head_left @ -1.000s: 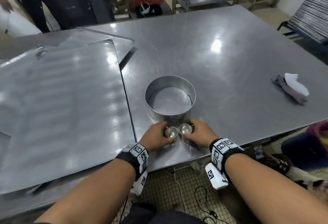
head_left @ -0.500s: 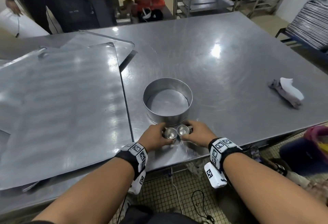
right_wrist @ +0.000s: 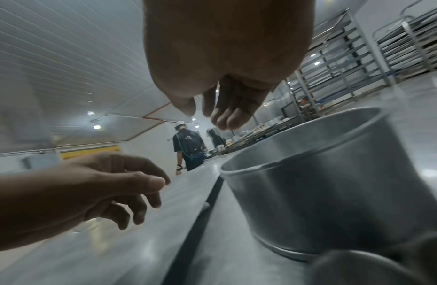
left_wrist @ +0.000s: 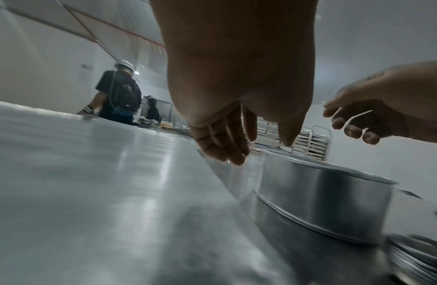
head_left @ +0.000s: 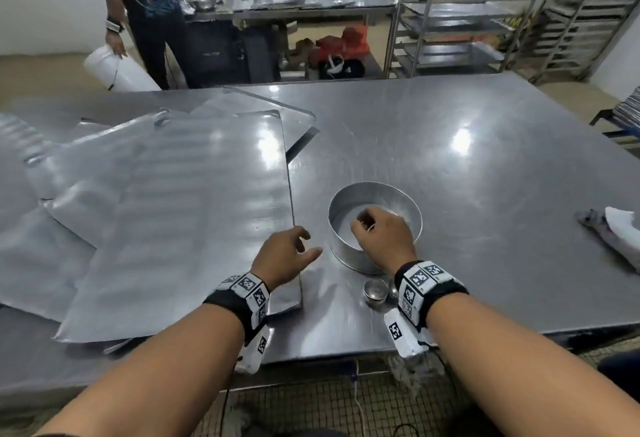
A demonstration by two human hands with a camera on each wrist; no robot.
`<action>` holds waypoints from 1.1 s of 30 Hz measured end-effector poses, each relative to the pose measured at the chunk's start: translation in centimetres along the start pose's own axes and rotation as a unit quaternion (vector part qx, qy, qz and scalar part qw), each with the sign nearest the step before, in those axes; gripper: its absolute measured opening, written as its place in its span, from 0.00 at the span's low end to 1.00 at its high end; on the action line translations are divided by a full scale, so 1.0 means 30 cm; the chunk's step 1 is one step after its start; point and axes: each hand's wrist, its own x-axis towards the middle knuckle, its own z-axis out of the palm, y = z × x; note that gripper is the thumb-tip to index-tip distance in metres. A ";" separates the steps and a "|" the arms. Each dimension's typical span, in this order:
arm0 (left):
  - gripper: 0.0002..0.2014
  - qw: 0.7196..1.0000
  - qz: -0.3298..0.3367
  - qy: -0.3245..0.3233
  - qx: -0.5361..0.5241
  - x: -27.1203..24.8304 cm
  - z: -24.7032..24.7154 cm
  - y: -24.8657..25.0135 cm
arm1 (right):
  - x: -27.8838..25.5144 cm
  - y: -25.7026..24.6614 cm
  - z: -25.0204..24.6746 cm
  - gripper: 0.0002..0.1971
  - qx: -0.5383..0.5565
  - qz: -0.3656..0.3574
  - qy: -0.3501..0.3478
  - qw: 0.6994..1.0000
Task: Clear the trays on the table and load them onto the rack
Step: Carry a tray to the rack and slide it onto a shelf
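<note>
Several flat metal trays lie overlapped on the left half of the steel table. A round metal tin stands right of the top tray's edge. Two small metal cups sit in front of the tin, one partly hidden behind my right wristband. My left hand hovers over the tray's right edge with loosely spread fingers and holds nothing. My right hand hangs over the tin with relaxed, slightly curled fingers, also empty. The wrist views show both hands above the tin without touching it.
A grey and white cloth lies at the table's right edge. Tall tray racks stand beyond the table at the back right. A person holding a white bucket stands at the back left.
Both hands have let go of the two small cups and risen. The right hand moved forward over the tin, the left hand moved left to the tray's edge. The head view tilted up.
</note>
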 end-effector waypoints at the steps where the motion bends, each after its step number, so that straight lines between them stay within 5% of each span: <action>1: 0.24 1.000 -0.016 0.005 0.003 0.001 -0.037 -0.038 | 0.012 -0.034 0.028 0.09 0.006 -0.003 -0.019 1.000; 11: 0.38 0.976 -0.211 0.008 0.044 -0.035 -0.408 -0.574 | 0.147 -0.251 0.409 0.32 -0.051 0.054 -0.213 0.974; 19: 0.46 0.949 -0.293 0.000 0.117 0.022 -0.637 -1.006 | 0.221 -0.276 0.679 0.51 -0.088 0.183 -0.181 0.962; 28: 0.58 0.941 -0.338 0.023 0.016 0.120 -0.698 -1.149 | 0.225 -0.297 0.721 0.37 0.006 0.232 -0.101 0.968; 33: 0.52 0.941 -0.332 0.027 -0.061 0.119 -0.708 -1.212 | 0.259 -0.268 0.696 0.25 0.083 0.228 -0.113 0.963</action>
